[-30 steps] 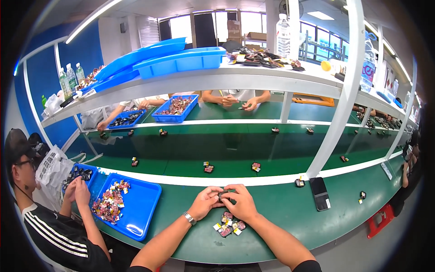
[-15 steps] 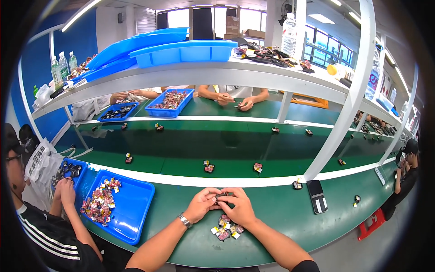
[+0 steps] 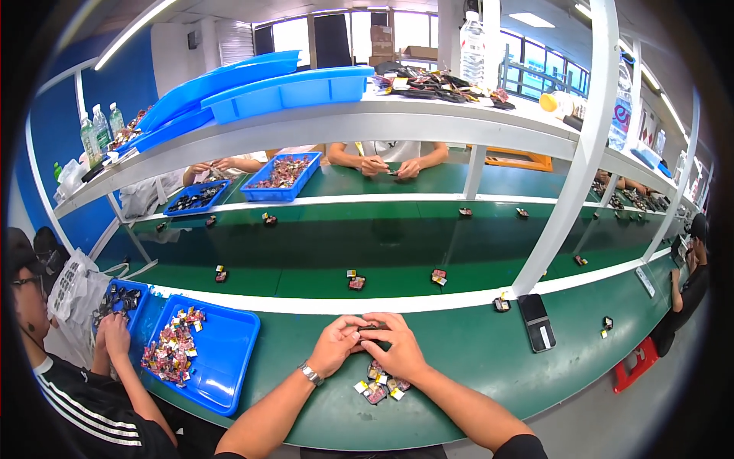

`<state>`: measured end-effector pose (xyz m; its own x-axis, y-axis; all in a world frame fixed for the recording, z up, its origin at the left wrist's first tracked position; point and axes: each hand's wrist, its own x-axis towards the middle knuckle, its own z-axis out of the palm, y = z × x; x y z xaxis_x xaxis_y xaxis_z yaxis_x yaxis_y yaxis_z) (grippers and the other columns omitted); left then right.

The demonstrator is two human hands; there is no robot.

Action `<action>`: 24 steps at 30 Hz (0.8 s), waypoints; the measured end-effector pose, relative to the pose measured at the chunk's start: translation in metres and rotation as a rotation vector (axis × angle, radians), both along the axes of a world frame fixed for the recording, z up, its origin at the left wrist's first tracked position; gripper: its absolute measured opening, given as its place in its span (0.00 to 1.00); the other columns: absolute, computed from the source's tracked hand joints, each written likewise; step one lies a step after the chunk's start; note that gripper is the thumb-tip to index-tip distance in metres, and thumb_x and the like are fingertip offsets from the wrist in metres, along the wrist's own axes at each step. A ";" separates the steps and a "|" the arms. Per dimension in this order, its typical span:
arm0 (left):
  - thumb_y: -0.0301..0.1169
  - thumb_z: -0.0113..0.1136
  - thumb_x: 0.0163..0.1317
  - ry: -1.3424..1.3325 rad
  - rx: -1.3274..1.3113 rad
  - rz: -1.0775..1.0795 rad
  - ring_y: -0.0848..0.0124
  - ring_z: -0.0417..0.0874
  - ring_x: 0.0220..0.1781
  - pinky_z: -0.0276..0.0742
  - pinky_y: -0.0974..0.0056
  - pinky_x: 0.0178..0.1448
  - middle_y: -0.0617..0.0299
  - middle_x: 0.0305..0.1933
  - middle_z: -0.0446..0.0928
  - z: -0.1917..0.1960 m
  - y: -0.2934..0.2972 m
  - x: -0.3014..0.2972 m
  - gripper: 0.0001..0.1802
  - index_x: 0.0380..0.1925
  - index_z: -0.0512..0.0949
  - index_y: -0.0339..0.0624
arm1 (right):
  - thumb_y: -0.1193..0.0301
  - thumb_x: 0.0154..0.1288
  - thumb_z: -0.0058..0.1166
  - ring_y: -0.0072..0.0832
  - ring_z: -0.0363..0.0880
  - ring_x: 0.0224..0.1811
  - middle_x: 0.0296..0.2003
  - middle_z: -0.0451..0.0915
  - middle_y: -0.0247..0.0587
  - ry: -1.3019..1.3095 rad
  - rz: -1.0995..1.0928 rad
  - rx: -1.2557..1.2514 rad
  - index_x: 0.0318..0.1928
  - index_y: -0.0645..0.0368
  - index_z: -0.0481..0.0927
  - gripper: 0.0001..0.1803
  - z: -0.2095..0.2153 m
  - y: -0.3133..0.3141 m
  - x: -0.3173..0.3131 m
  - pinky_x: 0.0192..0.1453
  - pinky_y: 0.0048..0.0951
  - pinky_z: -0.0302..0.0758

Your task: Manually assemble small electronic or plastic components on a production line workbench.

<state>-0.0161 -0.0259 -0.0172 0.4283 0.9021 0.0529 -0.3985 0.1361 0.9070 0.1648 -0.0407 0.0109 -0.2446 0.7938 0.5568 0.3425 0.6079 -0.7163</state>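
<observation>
My left hand, with a metal watch band at its wrist, and my right hand meet above the green bench. Between their fingertips they pinch a small dark part, mostly covered by the fingers, so its exact kind is hidden. Just below, close to my right hand, lies a small pile of reddish, black-edged electronic pieces with white and yellow tabs.
To the left stands a blue tray of similar pieces, beside a co-worker's hands. A flat black case lies right of a white shelf post. Behind the bench, spaced pieces lie on a green strip.
The view has tilted and shifted slightly. My fingers have moved a little around the dark part, which stays between both hands. The pile below looks the same.
</observation>
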 end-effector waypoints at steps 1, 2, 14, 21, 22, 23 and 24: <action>0.24 0.49 0.71 -0.017 0.007 0.020 0.68 0.79 0.58 0.79 0.62 0.60 0.52 0.59 0.74 0.000 0.000 0.000 0.12 0.53 0.69 0.38 | 0.75 0.55 0.63 0.39 0.72 0.58 0.53 0.78 0.39 -0.020 -0.001 0.033 0.40 0.55 0.86 0.11 0.003 0.000 -0.001 0.60 0.37 0.73; 0.24 0.49 0.71 -0.034 0.014 0.040 0.68 0.79 0.58 0.79 0.62 0.60 0.52 0.59 0.75 0.000 0.000 0.000 0.11 0.52 0.69 0.38 | 0.75 0.55 0.63 0.39 0.72 0.59 0.54 0.78 0.39 -0.040 -0.003 0.067 0.41 0.55 0.86 0.11 0.004 0.000 -0.001 0.60 0.37 0.73; 0.24 0.50 0.71 -0.061 0.033 0.006 0.66 0.79 0.58 0.78 0.59 0.60 0.50 0.59 0.75 -0.003 0.001 -0.001 0.11 0.52 0.69 0.38 | 0.75 0.55 0.62 0.39 0.72 0.58 0.52 0.79 0.38 0.001 -0.044 0.083 0.39 0.57 0.86 0.10 -0.003 0.000 0.001 0.59 0.36 0.73; 0.25 0.52 0.70 -0.039 0.053 0.090 0.66 0.79 0.57 0.79 0.59 0.59 0.50 0.59 0.75 -0.005 0.002 0.002 0.10 0.50 0.69 0.41 | 0.75 0.55 0.61 0.41 0.69 0.62 0.55 0.77 0.40 0.027 -0.014 0.091 0.40 0.58 0.85 0.10 -0.002 0.002 -0.002 0.63 0.39 0.70; 0.25 0.52 0.70 -0.039 0.055 0.090 0.66 0.79 0.57 0.79 0.59 0.59 0.50 0.59 0.75 -0.004 0.001 0.002 0.10 0.50 0.69 0.41 | 0.75 0.55 0.61 0.41 0.69 0.62 0.55 0.77 0.40 0.027 -0.013 0.093 0.40 0.58 0.85 0.10 -0.002 0.001 -0.001 0.63 0.39 0.70; 0.25 0.52 0.70 -0.038 0.048 0.093 0.66 0.79 0.57 0.79 0.59 0.59 0.50 0.58 0.75 -0.003 0.000 0.003 0.11 0.50 0.69 0.41 | 0.75 0.56 0.61 0.41 0.69 0.63 0.55 0.77 0.40 -0.002 -0.011 0.083 0.42 0.57 0.85 0.12 -0.001 0.000 0.000 0.65 0.39 0.69; 0.25 0.51 0.70 -0.037 0.039 0.099 0.67 0.79 0.56 0.79 0.59 0.59 0.51 0.58 0.75 -0.003 0.001 0.002 0.11 0.51 0.69 0.41 | 0.75 0.56 0.62 0.41 0.68 0.64 0.56 0.77 0.40 -0.032 -0.006 0.070 0.44 0.56 0.85 0.13 -0.002 0.001 0.000 0.66 0.38 0.68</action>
<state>-0.0142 -0.0250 -0.0203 0.3342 0.9368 0.1030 -0.4418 0.0592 0.8952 0.1649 -0.0399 0.0093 -0.2584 0.7545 0.6033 0.3683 0.6543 -0.6605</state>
